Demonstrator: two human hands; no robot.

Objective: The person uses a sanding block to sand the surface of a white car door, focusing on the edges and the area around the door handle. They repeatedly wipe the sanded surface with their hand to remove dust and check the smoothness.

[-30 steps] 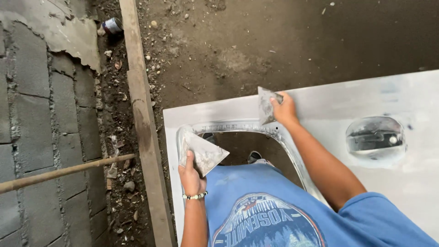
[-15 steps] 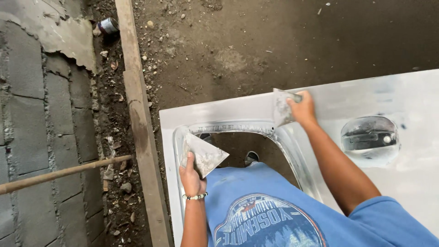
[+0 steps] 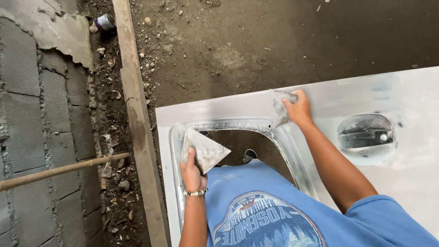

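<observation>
The fingers of the left hand were closed around the lower edge of a flat, putty-smeared spreader, its triangular blade pointing toward 3 o'clock over the window opening. A beaded bracelet circled that wrist, at 6 o'clock from the hand.

The right hand was curled shut on a second, smaller scraper, the blade hanging at 9 o'clock from the knuckles and pressed flat against the grey-white car door panel, right at the upper corner of the window frame. The two hands were well apart, the right one at 2 o'clock from the left.

At 3 o'clock from the right hand, a recessed door handle sat in the panel, bare metal ringed by pale filler. At 9 o'clock from the left hand, a wooden plank ran along the dirt floor beside the panel's edge, with a block wall beyond it and a thin pole lying across both. A small can lay at 11 o'clock, near the plank's far end.
</observation>
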